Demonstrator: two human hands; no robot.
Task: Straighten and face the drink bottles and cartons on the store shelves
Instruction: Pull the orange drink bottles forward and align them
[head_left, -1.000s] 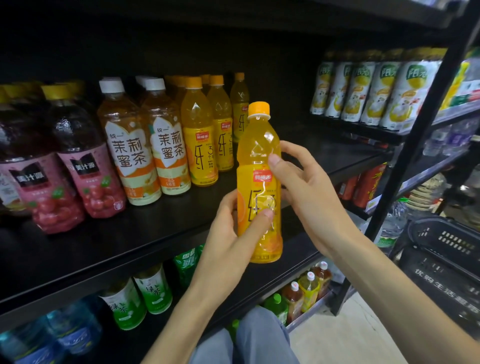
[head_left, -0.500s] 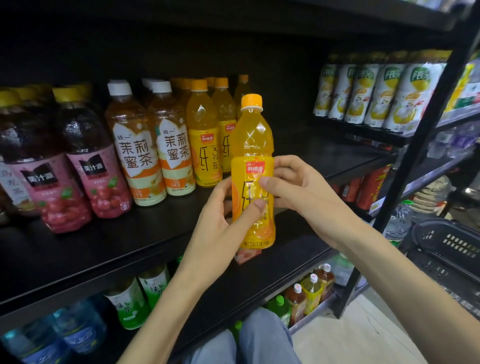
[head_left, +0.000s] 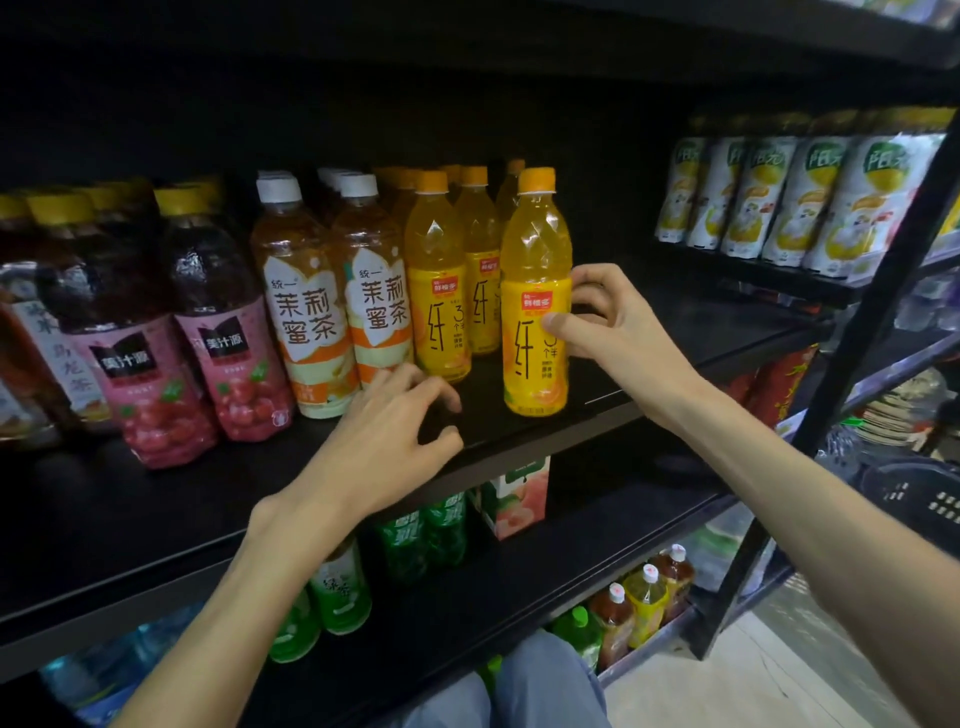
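The orange juice bottle (head_left: 535, 291), held in the air in front of the shelf by both hands a second earlier, is now shown set upright on the black shelf (head_left: 597, 410), near its front edge and just to the right of the row of like orange juice bottles (head_left: 438, 280), with its label turned outward. The right hand (head_left: 613, 322) is kept on it, the thumb pressed to the label and the fingers curled round the far side; the left hand (head_left: 395, 431) has been taken off and hovers loosely curled, holding nothing, over the shelf edge before the jasmine honey tea bottles (head_left: 306, 306). The placing step is judged nearly complete, only release and fine alignment remaining. To the left, dark red juice bottles (head_left: 228, 338) are seen leaning slightly. Below, green tea bottles (head_left: 340, 587) and a peach carton (head_left: 519, 499) are stocked. No obstruction is seen beside the placed bottle.
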